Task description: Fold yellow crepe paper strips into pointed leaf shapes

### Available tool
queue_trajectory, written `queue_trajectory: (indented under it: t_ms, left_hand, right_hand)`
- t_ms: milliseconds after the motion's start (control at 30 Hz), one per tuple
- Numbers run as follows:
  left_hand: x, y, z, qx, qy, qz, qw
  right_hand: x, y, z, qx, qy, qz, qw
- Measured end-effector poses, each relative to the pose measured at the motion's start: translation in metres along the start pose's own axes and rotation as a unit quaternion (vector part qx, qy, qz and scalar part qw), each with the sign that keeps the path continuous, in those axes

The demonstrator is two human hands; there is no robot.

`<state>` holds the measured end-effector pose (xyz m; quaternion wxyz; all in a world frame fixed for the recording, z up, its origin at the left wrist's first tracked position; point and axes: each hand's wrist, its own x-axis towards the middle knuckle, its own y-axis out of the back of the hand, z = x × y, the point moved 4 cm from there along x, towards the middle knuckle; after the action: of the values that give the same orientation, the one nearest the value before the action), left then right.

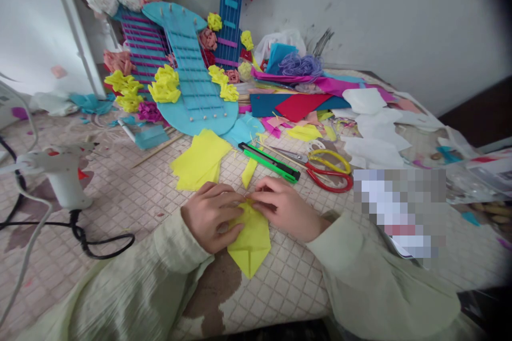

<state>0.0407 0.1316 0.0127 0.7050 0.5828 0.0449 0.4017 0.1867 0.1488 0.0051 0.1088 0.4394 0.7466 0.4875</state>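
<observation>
Left fingers [229, 199] and right fingers [269, 184] hold folded yellow paper [255, 233]

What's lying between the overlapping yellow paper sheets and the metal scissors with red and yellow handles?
In the head view, chiefly a narrow yellow paper strip and a long green-and-black plastic box cutter.

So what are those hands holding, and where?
A folded yellow sheet: the right grip is at its far end, the left grip at that end and the left edge.
</observation>
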Motion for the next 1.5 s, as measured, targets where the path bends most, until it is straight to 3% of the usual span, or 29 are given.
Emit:
queue_trajectory:
  t_ms: [633, 967, 1500]
  left_hand:
    - [-0.001, 0.000, 0.002, 0.006, -0.001, -0.007, 1.000]
    - [-0.002, 0.001, 0.002, 0.006, -0.003, -0.020, 1.000]
    - [-0.005, 0.001, 0.022, 0.151, -0.025, 0.023, 0.988]
  right_hand:
    - [0.000, 0.001, -0.003, -0.025, -0.012, -0.019, 0.999]
    - [0.002, -0.006, -0.005, -0.038, -0.048, 0.016, 0.998]
    - [0.003, -0.006, -0.003, -0.026, -0.051, 0.014, 0.998]
